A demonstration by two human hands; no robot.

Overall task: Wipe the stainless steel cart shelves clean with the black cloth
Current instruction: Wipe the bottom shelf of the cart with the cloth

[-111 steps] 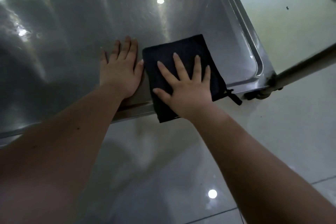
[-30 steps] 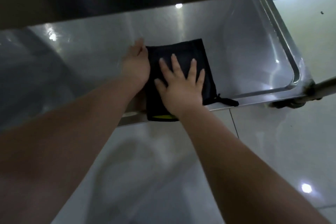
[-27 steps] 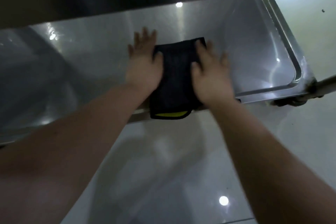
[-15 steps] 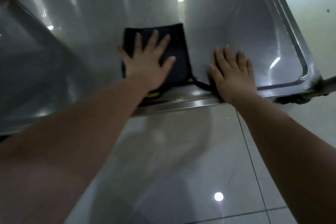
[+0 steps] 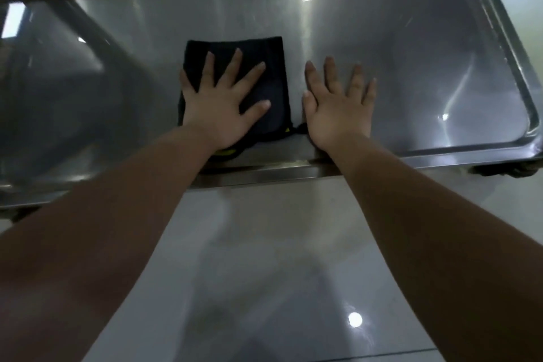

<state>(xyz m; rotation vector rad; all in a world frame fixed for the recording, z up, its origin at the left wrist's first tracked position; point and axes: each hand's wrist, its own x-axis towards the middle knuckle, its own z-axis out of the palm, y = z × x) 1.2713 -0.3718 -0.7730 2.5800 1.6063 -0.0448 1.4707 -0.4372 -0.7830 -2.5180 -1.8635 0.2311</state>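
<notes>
Black cloth (image 5: 273, 82) now sitting under left hand (image 5: 217, 109), no longer under right hand (image 5: 338, 106). Tiled floor (image 5: 264, 244) gleaming nearest. Cloth lying inside shelf (image 5: 411, 53) tray near front rim, left fingers pressing it, spread. Right hand resting just beside on bare steel, fingers spread.

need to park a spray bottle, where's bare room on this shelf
Bare steel lies between the right hand and the shelf rim on the right, and left of the black cloth. Crowded: front middle, left hand on cloth.

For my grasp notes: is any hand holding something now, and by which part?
Nothing is gripped. The left hand presses flat on the middle of the cloth; the right hand lies flat on the shelf beside it.
</notes>
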